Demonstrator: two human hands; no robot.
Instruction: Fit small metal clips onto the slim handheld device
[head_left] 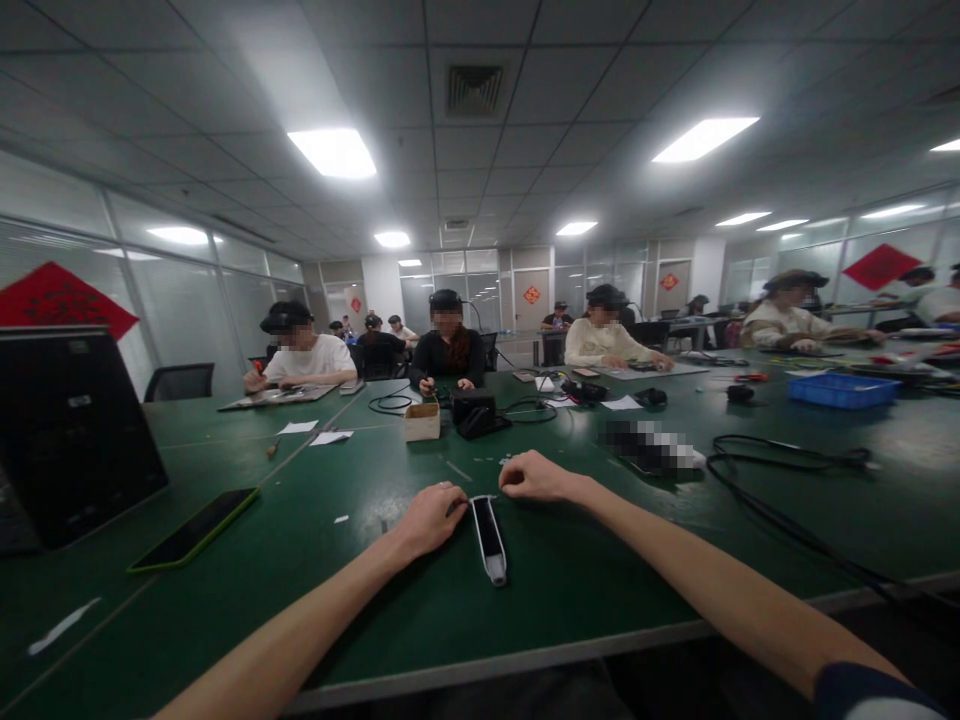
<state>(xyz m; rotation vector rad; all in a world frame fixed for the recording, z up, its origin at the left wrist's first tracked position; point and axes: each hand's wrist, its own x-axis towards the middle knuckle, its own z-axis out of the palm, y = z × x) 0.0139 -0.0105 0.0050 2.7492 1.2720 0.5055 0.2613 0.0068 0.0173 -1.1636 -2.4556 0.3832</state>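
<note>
A: What is found nearest?

B: The front edge of the green table (592, 620); just beyond it, a narrow white-rimmed case (502, 571) is laid flat, between the two forearms and pointed away from the wearer.

A: Is it held?

B: No firm grip on it is seen. The left hand (433, 516) is rested on the table with its fingers curled, close by the case's far left corner; whether that corner is touched cannot be told. The right hand (536, 476) is held slightly farther off, to the right, with its fingers bent inward. Its fingertips are hidden, so whether anything is pinched in either hand cannot be told.

A: How far along is the work judged to be?

B: Partway at most. The case is set in place and its long dark middle is left uncovered, though whether that is a hollow or a dark panel is not made clear. No fitted cover is seen, and what is left cannot be counted. Small pale bits (505, 460) are scattered just past the right hand; their use is not shown.

A: And farther off?

B: A green-edged phone (196, 528) is placed to the left. Beyond, a small open box (422, 422) is stood near a co-worker in black (448, 352), and a blue tray (841, 391) is seen at the far right.
</note>
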